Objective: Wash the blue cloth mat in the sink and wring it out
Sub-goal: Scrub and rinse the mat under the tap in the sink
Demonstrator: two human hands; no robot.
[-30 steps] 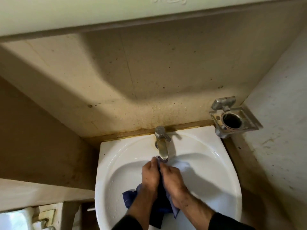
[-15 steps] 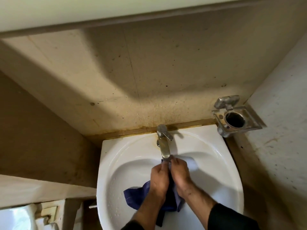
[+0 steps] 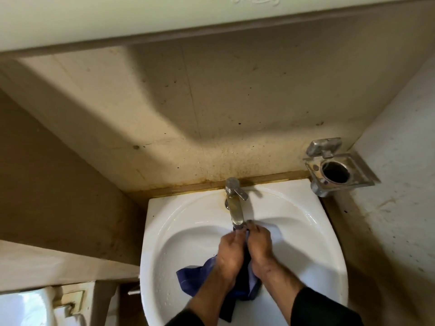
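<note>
Mat: dark blue, plain. Sink: glossy white. Tap: silver metal with yellowish staining along the spout. Holder: dull silver. Wall: beige, speckled dark, brown-stained just above the sink. Sleeves: black.

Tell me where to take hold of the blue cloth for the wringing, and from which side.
Take the blue cloth mat along the bunched middle already gathered between the left hand and right hand, coming from above with one grip on each side. That part is rolled thick under the faucet; the loose flap on the left in the sink would likely just slip.
</note>
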